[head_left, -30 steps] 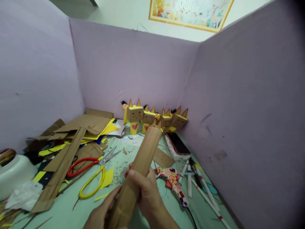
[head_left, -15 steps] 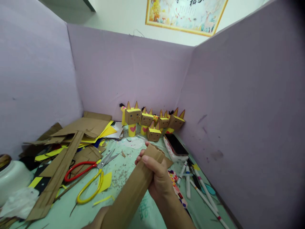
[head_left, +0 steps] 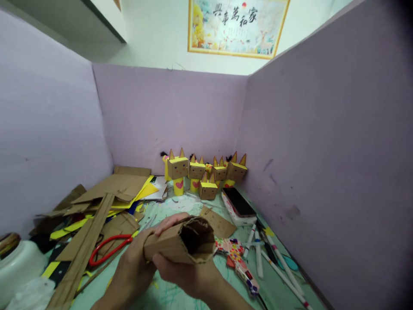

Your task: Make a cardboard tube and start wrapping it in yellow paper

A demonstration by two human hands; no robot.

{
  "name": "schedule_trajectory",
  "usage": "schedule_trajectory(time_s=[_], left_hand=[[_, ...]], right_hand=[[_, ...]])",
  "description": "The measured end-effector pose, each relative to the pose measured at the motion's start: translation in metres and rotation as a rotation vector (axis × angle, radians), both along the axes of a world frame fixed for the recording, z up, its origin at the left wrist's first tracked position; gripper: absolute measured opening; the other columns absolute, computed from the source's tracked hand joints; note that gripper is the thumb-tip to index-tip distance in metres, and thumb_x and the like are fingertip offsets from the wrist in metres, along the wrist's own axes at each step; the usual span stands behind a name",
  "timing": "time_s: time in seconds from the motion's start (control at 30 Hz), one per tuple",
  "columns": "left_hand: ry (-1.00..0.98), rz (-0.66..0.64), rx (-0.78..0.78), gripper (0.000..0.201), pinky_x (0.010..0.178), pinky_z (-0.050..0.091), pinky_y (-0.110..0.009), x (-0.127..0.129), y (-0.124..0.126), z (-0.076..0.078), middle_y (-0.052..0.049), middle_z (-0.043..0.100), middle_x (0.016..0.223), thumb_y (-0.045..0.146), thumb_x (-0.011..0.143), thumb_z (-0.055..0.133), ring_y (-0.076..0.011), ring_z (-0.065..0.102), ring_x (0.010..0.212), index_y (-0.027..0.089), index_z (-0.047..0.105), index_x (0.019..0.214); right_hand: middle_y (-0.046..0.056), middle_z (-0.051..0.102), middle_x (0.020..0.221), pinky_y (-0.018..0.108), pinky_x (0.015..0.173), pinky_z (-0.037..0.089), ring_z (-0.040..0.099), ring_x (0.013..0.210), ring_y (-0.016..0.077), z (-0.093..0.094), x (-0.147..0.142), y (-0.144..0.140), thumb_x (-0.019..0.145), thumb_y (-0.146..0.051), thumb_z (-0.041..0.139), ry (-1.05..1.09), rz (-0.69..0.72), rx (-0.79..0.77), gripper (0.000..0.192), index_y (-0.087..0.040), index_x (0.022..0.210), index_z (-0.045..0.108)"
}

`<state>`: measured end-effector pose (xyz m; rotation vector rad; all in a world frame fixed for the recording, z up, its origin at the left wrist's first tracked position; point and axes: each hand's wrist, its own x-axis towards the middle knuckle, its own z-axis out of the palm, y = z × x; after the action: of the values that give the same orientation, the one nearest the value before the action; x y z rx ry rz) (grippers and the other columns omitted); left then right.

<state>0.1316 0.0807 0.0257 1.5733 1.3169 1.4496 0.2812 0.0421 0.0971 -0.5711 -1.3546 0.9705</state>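
Left partition: pale purple, top edge slanting.
Back partition: pale purple, a thin strand along its top.
Right partition: greyer purple, scuffed low down.
Wall: whitish, beyond the partitions.
Picture: yellow-framed, black characters, on the wall.
Ledge: dark-edged, upper left.
Table: pale green top.
Light: soft, dimmer toward the right.

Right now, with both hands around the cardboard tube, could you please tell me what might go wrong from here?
The right hand or its wrist could brush the patterned glue gun, which might be hot. The left hand could knock the red-handled scissors partly hidden behind it. Squeezing too hard might crush the cardboard tube, whose open end looks ragged.
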Motion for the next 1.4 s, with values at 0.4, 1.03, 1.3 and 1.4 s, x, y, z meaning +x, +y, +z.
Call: schedule_trajectory(time_s=[0.4, 1.03, 1.3, 1.4], left_hand=[[0.4, 0.008, 0.453, 0.03, 0.073, 0.058, -0.035, -0.012, 0.028, -0.03, -0.007, 0.071, 0.093, 0.031, 0.067, 0.064, -0.0256, 0.068, 0.084, 0.02, 0.065, 0.096], [0.687, 0.135, 0.655, 0.039, 0.08, 0.054, -0.039, -0.038, 0.043, -0.043, -0.009, 0.066, 0.095, 0.02, 0.065, 0.058, -0.0269, 0.066, 0.087, 0.018, 0.054, 0.104], [0.688, 0.119, 0.646, 0.039, 0.079, 0.054, -0.04, -0.04, 0.043, -0.052, -0.01, 0.065, 0.101, 0.026, 0.071, 0.056, -0.0277, 0.066, 0.088, 0.018, 0.052, 0.109], [0.691, 0.106, 0.652, 0.038, 0.078, 0.055, -0.04, -0.041, 0.045, -0.055, -0.011, 0.064, 0.1, 0.028, 0.073, 0.055, -0.0273, 0.066, 0.088, 0.018, 0.051, 0.11]], right_hand=[[0.003, 0.069, 0.092, 0.033, 0.08, 0.053, 0.066, 0.085, 0.0205, -0.02, 0.001, 0.011, 0.058, -0.016, 0.069, 0.006, 0.039, 0.169, 0.038, -0.025, 0.094, 0.061], [0.005, 0.071, 0.072, 0.021, 0.057, 0.054, 0.067, 0.065, 0.0141, 0.014, 0.062, -0.017, 0.066, -0.01, 0.064, -0.362, -0.279, 0.121, 0.016, -0.015, 0.079, 0.074], [0.005, 0.072, 0.064, 0.016, 0.059, 0.048, 0.065, 0.058, 0.0104, 0.016, 0.054, -0.02, 0.064, -0.006, 0.064, -0.311, -0.401, 0.36, 0.016, -0.012, 0.074, 0.074], [0.006, 0.069, 0.062, 0.015, 0.057, 0.047, 0.063, 0.056, 0.0095, 0.018, 0.053, -0.022, 0.065, -0.005, 0.065, -0.34, -0.391, 0.408, 0.014, -0.01, 0.075, 0.074]])
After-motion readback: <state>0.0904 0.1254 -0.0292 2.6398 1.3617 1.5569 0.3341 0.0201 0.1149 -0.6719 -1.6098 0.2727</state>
